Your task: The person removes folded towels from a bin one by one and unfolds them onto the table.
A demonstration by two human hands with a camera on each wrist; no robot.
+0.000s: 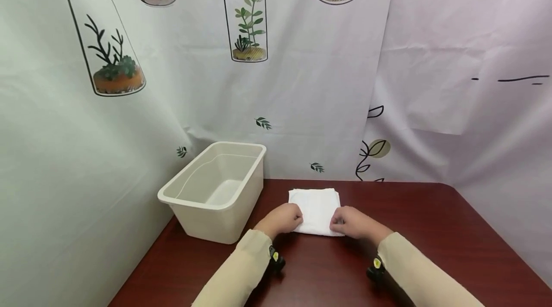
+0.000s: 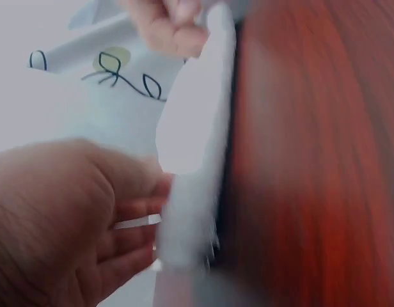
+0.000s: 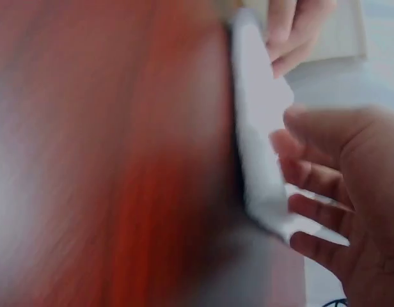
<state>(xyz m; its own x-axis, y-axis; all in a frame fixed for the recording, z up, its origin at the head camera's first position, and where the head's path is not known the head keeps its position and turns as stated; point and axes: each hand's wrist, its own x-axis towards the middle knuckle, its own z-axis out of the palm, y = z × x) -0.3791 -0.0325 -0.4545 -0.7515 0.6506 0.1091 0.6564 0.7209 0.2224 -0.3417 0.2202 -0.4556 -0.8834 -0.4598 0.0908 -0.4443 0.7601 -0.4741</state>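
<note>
A folded white cloth [image 1: 316, 209] lies on the dark red table, its near edge toward me. At its left side my left hand [image 1: 282, 218] has its fingers curled against the cloth. My right hand [image 1: 353, 222] is bent over the right front corner, thumb and forefinger close together. In the left wrist view the thumb and fingers of the left hand [image 2: 88, 211] meet the thick, layered edge of the cloth [image 2: 197, 121]. The right wrist view has the right hand [image 3: 350, 173] with its fingertips on the cloth [image 3: 258, 115].
A deep cream plastic bin [image 1: 233, 223] stands left of the cloth, with nothing visible inside. The dark red table [image 1: 414, 230] extends right and toward me. White printed fabric [image 1: 319, 106] hangs behind and along both sides.
</note>
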